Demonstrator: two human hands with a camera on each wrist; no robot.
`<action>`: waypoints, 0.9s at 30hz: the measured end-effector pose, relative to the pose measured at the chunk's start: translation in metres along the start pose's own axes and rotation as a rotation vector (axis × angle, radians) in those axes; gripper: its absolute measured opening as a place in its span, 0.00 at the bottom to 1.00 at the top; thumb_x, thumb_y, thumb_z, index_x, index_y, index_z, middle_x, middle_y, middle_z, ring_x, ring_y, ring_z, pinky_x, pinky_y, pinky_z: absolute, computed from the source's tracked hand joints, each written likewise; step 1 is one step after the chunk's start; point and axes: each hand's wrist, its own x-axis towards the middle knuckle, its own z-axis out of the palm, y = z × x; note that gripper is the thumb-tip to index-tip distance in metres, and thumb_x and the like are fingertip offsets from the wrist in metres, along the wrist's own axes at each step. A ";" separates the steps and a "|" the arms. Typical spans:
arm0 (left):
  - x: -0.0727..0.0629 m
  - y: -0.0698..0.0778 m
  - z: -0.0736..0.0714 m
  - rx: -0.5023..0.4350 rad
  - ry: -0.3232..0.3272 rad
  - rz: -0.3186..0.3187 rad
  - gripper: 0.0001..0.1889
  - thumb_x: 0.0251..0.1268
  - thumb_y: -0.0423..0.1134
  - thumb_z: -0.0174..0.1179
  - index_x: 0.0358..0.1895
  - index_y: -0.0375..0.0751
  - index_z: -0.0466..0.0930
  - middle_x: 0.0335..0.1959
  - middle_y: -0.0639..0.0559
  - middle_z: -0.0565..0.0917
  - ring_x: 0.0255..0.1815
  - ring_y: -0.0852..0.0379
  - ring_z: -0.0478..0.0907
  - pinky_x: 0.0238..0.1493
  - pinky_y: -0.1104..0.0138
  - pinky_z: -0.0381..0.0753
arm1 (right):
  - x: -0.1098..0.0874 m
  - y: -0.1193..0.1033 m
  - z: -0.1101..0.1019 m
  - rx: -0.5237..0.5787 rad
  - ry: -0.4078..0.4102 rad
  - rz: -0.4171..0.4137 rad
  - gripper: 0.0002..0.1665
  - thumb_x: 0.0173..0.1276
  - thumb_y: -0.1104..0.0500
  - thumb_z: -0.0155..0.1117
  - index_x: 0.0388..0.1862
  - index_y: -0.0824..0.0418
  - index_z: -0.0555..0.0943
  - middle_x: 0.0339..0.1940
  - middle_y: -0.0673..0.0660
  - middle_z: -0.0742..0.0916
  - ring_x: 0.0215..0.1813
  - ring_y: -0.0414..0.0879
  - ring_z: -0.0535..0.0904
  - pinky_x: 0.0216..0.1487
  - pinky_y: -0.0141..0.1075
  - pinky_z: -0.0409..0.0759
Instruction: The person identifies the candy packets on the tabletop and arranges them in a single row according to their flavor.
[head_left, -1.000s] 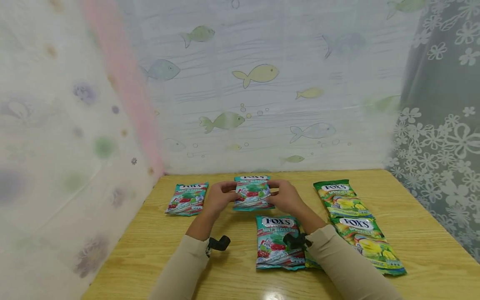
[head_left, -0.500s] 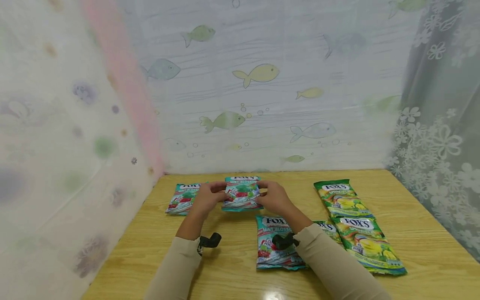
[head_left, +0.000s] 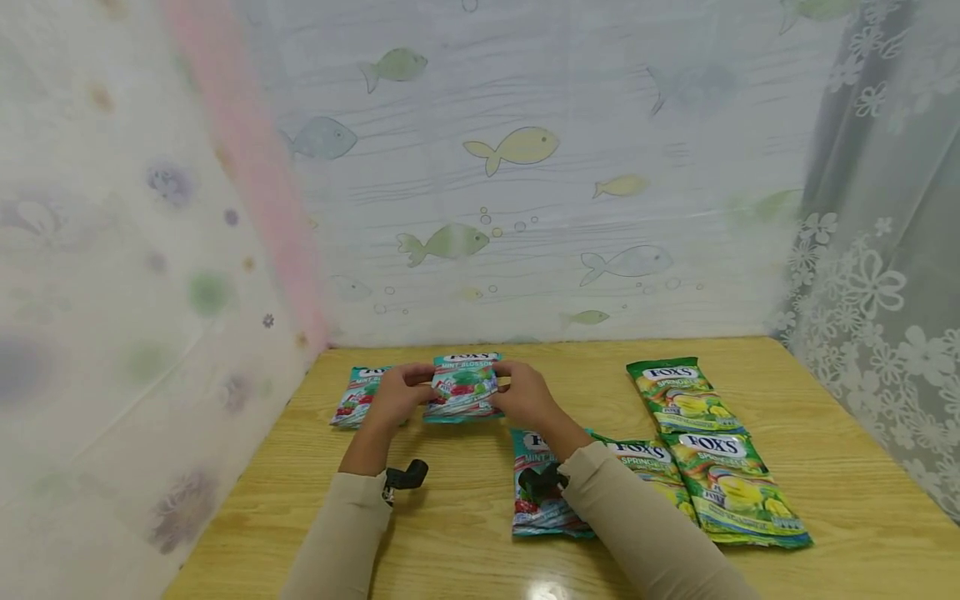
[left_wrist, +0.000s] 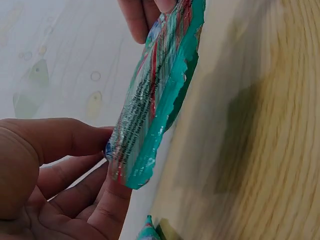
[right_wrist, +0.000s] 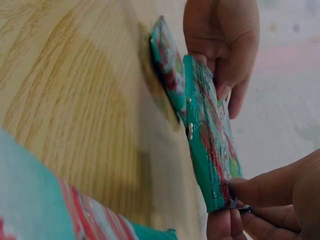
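A teal Fox's Mint Blossom candy bag (head_left: 463,393) is held between both hands, just above the table. My left hand (head_left: 393,400) pinches its left edge and my right hand (head_left: 527,402) its right edge, thumbs in front. In the left wrist view the bag's lower seam (left_wrist: 165,110) hangs apart from the wood, over a shadow. The right wrist view shows the thumb and fingers of the right hand (right_wrist: 285,195) on one corner. Another mint bag (head_left: 358,398) lies at the left, partly behind the left hand.
A third mint bag (head_left: 536,508) lies nearer, partly covered by the right forearm. Beside it are three yellow-green Fox's bags, one in the middle (head_left: 652,475), one at the right front (head_left: 742,492) and one behind (head_left: 686,396). Fish-patterned curtain (head_left: 525,250) borders the table's (head_left: 450,533) far edge.
Both hands have carried the held mint bag leftward, closer to the mint bag at the left, which is now more covered. The middle yellow-green bag shows more behind the right forearm.
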 end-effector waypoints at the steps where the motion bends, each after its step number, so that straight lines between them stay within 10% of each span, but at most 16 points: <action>1: 0.000 -0.002 -0.001 0.016 0.008 -0.005 0.25 0.69 0.32 0.68 0.69 0.40 0.78 0.69 0.38 0.79 0.64 0.40 0.80 0.54 0.56 0.86 | 0.001 0.000 0.002 -0.002 -0.004 0.004 0.37 0.72 0.70 0.65 0.78 0.65 0.68 0.76 0.64 0.75 0.64 0.58 0.82 0.42 0.39 0.86; 17: -0.004 -0.013 -0.009 0.194 0.099 -0.049 0.18 0.68 0.34 0.69 0.60 0.39 0.85 0.58 0.37 0.84 0.57 0.41 0.82 0.46 0.58 0.87 | 0.015 0.011 0.029 0.002 -0.035 0.027 0.37 0.72 0.74 0.61 0.79 0.66 0.67 0.75 0.66 0.76 0.35 0.46 0.76 0.24 0.35 0.64; 27: 0.000 -0.022 -0.013 0.242 0.131 -0.059 0.17 0.67 0.34 0.69 0.58 0.38 0.86 0.57 0.37 0.85 0.52 0.43 0.83 0.44 0.58 0.86 | 0.017 0.011 0.039 -0.034 -0.031 -0.002 0.36 0.70 0.74 0.59 0.78 0.67 0.68 0.76 0.66 0.75 0.46 0.56 0.83 0.24 0.34 0.65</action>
